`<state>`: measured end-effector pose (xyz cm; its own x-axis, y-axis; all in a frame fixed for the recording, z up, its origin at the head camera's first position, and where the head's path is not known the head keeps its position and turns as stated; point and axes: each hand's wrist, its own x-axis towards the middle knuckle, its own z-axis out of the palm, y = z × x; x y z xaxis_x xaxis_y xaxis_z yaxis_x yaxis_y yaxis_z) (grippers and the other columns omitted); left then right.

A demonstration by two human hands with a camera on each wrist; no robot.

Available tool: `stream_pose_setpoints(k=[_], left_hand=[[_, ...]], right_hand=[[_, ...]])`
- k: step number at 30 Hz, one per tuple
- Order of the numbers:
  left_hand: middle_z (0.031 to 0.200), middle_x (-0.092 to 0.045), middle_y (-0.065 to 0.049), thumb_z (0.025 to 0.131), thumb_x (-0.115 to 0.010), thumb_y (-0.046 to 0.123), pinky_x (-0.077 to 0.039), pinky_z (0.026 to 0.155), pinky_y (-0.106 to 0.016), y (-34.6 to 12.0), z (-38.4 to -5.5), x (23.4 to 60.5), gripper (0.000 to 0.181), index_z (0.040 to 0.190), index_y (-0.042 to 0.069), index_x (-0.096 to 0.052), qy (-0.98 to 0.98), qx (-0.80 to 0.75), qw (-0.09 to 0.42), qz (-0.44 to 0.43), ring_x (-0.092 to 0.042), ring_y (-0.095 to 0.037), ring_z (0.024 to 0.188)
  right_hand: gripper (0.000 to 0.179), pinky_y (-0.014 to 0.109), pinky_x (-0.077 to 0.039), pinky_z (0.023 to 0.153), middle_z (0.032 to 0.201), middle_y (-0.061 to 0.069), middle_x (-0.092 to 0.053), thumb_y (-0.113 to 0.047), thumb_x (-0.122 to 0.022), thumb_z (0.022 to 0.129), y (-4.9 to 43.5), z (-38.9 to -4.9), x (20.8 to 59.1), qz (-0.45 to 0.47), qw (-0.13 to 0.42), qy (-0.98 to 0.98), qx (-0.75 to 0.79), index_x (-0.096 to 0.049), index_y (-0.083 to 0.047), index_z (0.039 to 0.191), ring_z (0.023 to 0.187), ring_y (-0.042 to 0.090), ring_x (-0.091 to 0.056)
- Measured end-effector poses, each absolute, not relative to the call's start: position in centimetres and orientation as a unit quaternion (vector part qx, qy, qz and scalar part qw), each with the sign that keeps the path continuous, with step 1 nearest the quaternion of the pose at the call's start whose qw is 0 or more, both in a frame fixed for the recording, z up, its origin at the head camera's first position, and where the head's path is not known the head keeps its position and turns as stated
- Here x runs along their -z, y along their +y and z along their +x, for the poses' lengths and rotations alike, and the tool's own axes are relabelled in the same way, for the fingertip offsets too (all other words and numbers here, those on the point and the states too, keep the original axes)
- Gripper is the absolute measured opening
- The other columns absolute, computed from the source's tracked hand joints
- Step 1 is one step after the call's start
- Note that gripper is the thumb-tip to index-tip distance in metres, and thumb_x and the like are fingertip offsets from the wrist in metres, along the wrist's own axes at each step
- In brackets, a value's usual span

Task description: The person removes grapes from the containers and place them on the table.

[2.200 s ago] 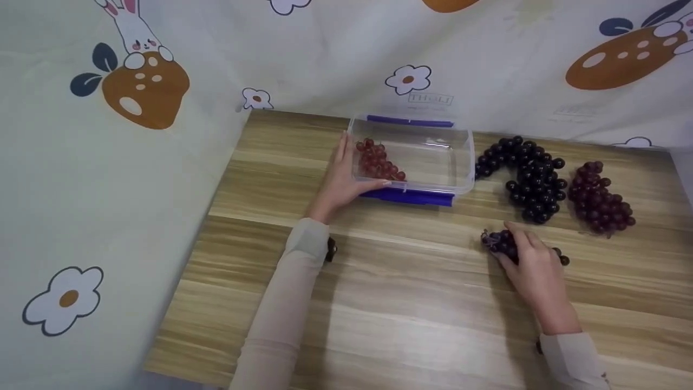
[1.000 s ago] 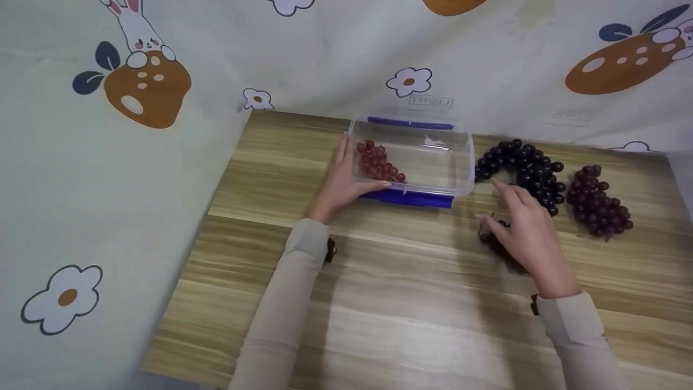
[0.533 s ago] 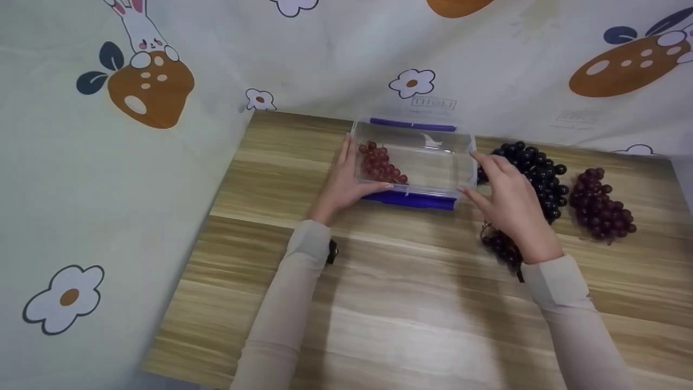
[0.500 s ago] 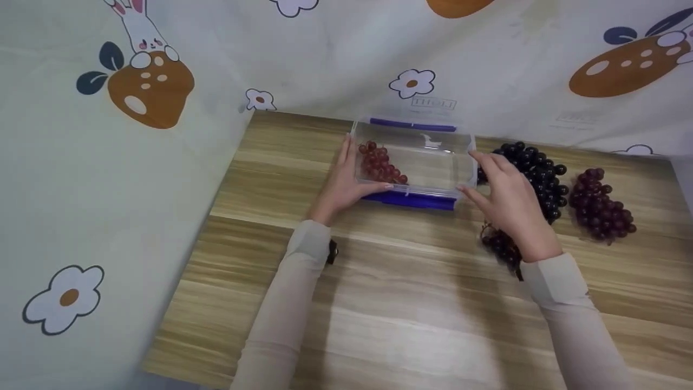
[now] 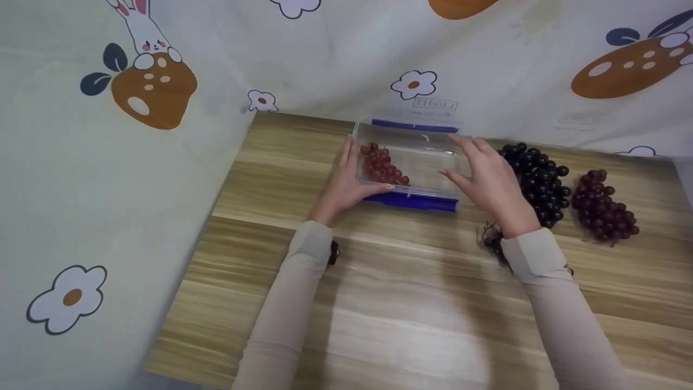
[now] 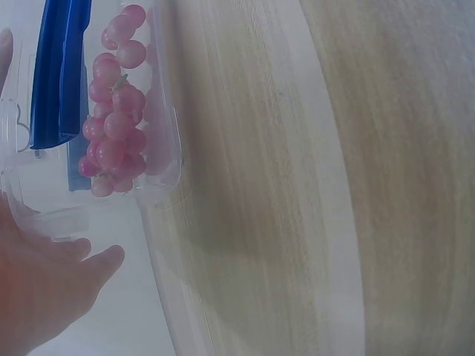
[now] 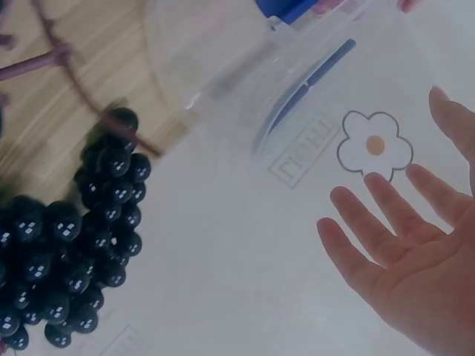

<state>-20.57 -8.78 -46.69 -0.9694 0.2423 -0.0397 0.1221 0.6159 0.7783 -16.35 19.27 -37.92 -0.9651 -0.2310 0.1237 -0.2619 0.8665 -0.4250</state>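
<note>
A clear plastic food container (image 5: pixel 425 165) with blue side clips stands near the table's back edge. Inside its left end lies a bunch of red grapes (image 5: pixel 381 165), pinkish in the left wrist view. My left hand (image 5: pixel 341 184) rests on the container's left end, fingers straight along the side and thumb along the front rim. Over the right end hovers my right hand (image 5: pixel 490 181), fingers spread with nothing between them; the right wrist view shows the bare palm (image 7: pixel 430 274). A dark purple grape bunch (image 5: pixel 494 242) lies partly hidden under the right sleeve.
Right of the container lies a large bunch of black grapes (image 5: pixel 544 187), partly behind the right hand. Farther right is a maroon grape bunch (image 5: pixel 603 211). A printed curtain (image 5: pixel 335 59) hangs along the wooden table's (image 5: pixel 400 298) back and left side.
My right hand let go of the dark purple grapes, which stayed on the table, then moved up and left over the container's right end. My left hand stayed at the container.
</note>
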Motion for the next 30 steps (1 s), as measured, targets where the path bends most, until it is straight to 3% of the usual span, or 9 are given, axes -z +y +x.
stream_pose_setpoints(k=[13,23,30], left_hand=[[0.178,0.011,-0.005,0.078,-0.090,0.058,-0.016,0.133,-0.051,-8.8,-20.7,46.7,0.139,0.170,0.012,0.002,0.891,-0.436,0.074,0.100,-0.003,-0.031,0.164],[0.178,0.014,-0.003,0.078,-0.089,0.060,-0.015,0.132,-0.053,-8.9,-20.7,46.7,0.139,0.171,0.015,0.004,0.888,-0.441,0.086,0.103,-0.002,-0.032,0.164],[0.178,0.014,-0.003,0.079,-0.089,0.058,-0.016,0.133,-0.051,-9.0,-20.8,46.7,0.139,0.170,0.016,0.006,0.882,-0.452,0.090,0.104,-0.002,-0.031,0.164]], right_hand=[[0.064,0.062,-0.046,0.114,0.152,0.027,-0.052,-0.026,-0.072,0.103,15.9,-18.9,39.0,0.131,0.015,-0.956,-0.261,-0.047,-0.004,0.158,0.138,0.047,-0.052],[0.065,0.058,-0.037,0.123,0.161,0.025,-0.045,-0.022,-0.070,0.103,13.8,-20.6,40.9,0.133,-0.016,-0.949,-0.286,-0.044,-0.005,0.160,0.149,0.044,-0.042],[0.064,0.057,-0.038,0.123,0.156,0.026,-0.050,-0.019,-0.070,0.103,12.7,-22.0,42.5,0.124,-0.039,-0.944,-0.304,-0.043,-0.004,0.160,0.146,0.044,-0.046]])
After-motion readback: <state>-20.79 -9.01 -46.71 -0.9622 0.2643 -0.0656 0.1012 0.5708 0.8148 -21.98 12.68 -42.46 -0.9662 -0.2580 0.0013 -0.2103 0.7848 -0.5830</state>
